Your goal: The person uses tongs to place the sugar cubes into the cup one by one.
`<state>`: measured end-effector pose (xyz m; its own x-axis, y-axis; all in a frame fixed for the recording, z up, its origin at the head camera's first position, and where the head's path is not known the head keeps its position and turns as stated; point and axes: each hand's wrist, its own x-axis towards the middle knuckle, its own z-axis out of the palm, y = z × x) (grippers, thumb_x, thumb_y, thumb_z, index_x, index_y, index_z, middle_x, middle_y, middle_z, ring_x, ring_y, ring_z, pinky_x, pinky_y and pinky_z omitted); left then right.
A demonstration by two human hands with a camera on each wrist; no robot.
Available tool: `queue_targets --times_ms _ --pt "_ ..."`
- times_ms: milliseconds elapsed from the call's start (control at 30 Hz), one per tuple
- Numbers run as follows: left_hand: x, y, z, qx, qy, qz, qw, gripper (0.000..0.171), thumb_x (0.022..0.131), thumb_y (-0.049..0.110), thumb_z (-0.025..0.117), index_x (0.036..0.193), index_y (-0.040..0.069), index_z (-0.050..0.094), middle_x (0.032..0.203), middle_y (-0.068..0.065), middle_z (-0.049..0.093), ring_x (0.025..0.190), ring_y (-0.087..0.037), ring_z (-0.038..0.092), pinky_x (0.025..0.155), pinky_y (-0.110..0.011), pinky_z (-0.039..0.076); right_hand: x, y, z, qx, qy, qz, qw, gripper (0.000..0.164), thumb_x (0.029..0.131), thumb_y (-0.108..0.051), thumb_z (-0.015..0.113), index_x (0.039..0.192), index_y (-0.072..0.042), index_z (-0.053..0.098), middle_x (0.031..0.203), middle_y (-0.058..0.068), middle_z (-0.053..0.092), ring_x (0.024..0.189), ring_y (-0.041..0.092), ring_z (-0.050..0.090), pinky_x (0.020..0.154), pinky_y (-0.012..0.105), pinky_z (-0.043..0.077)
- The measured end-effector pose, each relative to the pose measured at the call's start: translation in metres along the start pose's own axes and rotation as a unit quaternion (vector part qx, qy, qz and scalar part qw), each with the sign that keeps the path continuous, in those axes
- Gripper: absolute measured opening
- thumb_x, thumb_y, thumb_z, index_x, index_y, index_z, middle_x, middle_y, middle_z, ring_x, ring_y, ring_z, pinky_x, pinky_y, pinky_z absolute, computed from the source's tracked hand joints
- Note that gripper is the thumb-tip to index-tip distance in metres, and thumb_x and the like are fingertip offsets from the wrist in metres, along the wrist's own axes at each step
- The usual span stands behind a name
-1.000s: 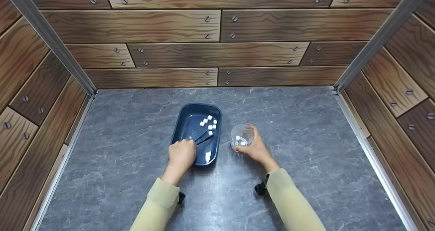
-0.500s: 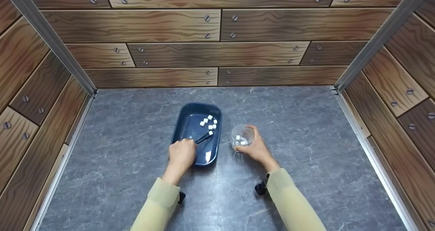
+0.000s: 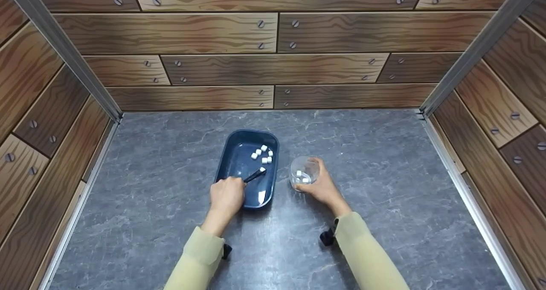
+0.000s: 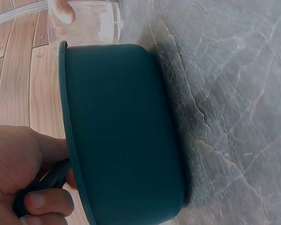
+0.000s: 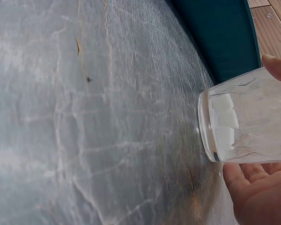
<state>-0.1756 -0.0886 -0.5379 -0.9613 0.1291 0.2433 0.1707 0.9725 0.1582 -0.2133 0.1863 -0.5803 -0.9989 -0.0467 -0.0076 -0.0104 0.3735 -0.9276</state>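
Note:
My left hand grips dark tongs over the near left part of a blue tray. A small white cube sits at the closed tips of the tongs, over the tray floor. Several more white cubes lie loose towards the tray's far right. To the right of the tray, my right hand holds a clear cup, thumb on one side and fingers on the other. White pieces show at the cup's bottom in the right wrist view. The tray's wall hides the tongs' tips in the left wrist view.
The tray and cup stand on a grey marbled surface, with a narrow gap between them. Wood-patterned panels enclose it at the back and sides, with metal rails along the edges.
The tongs have closed on the white cube and drawn it slightly towards the near left, away from the other cubes. My right hand and the cup have stayed put.

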Motion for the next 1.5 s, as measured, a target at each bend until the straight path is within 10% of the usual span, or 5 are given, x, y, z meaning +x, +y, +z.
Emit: queue_targets --times_ms 1033,1500 --pt "-0.004 0.006 -0.03 -0.015 0.04 0.005 0.9991 0.024 0.089 0.028 0.072 0.076 0.008 0.071 0.068 -0.008 0.066 0.055 -0.035 0.063 0.045 -0.05 0.046 0.001 0.003 0.001 0.013 -0.001 -0.008 1.0 0.093 0.062 -0.006 0.091 0.139 -0.006 0.039 0.13 0.024 0.055 0.121 0.037 0.051 0.105 0.049 0.034" --pt "-0.01 0.026 -0.053 -0.03 0.105 0.071 0.9915 0.02 0.089 0.027 0.072 0.08 0.009 0.07 0.068 -0.005 0.063 0.049 -0.033 0.059 0.041 -0.045 0.044 0.002 0.003 0.0 0.011 0.002 -0.014 1.0 0.094 0.06 -0.007 0.092 0.138 -0.006 0.04 0.128 0.024 0.056 0.119 0.037 0.052 0.104 0.049 0.035"
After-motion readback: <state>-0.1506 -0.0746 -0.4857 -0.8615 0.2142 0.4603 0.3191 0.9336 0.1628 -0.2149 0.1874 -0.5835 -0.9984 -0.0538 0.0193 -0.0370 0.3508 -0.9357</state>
